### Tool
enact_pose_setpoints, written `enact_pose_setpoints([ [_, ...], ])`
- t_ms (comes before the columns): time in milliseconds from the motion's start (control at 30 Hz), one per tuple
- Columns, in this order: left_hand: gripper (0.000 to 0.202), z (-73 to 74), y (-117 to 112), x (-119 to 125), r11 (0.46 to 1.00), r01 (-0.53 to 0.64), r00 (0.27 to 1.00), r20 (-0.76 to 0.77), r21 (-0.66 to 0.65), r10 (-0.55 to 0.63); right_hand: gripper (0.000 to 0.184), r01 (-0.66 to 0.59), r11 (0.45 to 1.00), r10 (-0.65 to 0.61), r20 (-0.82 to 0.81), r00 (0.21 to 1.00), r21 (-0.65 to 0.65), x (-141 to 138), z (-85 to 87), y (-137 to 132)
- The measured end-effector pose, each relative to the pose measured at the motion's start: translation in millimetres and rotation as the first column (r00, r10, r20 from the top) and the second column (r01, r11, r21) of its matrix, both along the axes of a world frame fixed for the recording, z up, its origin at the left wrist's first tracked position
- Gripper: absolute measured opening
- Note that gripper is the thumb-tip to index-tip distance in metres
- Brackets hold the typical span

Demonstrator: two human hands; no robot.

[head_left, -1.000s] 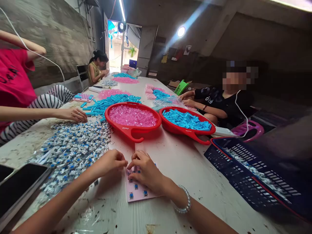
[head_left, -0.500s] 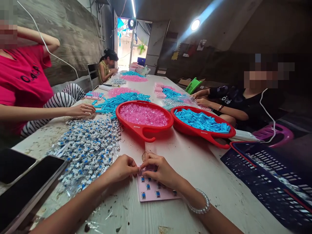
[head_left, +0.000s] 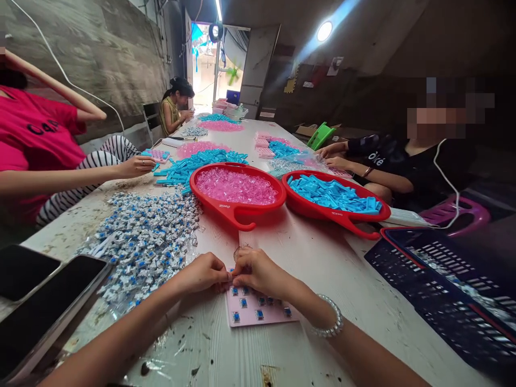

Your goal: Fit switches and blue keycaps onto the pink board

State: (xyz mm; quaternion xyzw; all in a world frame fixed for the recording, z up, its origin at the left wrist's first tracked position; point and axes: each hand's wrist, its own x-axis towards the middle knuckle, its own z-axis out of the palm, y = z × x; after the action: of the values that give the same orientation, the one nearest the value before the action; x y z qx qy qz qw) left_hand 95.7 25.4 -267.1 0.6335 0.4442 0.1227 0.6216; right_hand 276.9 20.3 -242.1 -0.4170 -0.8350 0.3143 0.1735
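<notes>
A flat pink plate (head_left: 247, 319) lies on the table right in front of me, with several small square blue-and-clear pieces (head_left: 259, 314) set in it in rows. At its far left corner my left hand (head_left: 205, 275) has thumb and forefinger pinched together. My right hand (head_left: 260, 275) reaches over the plate from the right, its fingertips closed and meeting those of the left. Whatever lies between the fingertips is too small and covered to make out. Left of my left hand spreads a heap of small white-and-blue pieces (head_left: 149, 236).
Beyond my hands stand two red basins, one with pink clear bits (head_left: 237, 186), one with blue pieces (head_left: 334, 194). A dark blue basket (head_left: 407, 279) is at right, phones (head_left: 56, 312) at left. People sit along both sides; one person's hand (head_left: 139, 165) is near the blue pile (head_left: 201, 163).
My right fingers have drawn closer together and bunched at the plate's far left corner. The left co-worker's hand has moved back toward another pink plate. The view has shifted slightly.
</notes>
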Motion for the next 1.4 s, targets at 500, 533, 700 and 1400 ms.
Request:
enact_pose_setpoints([
  [500,0.032,-1.9,-1,0,0.999,0.003,1.000,-0.017,-0.033,-0.003,0.019,-0.104,0.983,0.073,0.197,0.978,0.150,-10,3.6,-1],
  [533,0.033,-1.1,-1,0,0.999,-0.001,1.000,-0.020,-0.034,0.000,0.019,-0.115,0.980,0.077,0.221,0.972,0.163,-12,2.7,-1],
  [700,0.035,2.4,-5,-2,0.999,-0.037,0.999,-0.037,0.006,0.037,0.012,-0.187,0.944,0.059,0.419,0.906,0.272,-29,5.5,-5],
  [1400,0.071,54.7,-7,20,0.882,0.152,0.393,0.846,-0.445,0.359,0.026,0.361,0.665,-0.094,-0.406,0.909,0.654,9,-8.9,-40],
])
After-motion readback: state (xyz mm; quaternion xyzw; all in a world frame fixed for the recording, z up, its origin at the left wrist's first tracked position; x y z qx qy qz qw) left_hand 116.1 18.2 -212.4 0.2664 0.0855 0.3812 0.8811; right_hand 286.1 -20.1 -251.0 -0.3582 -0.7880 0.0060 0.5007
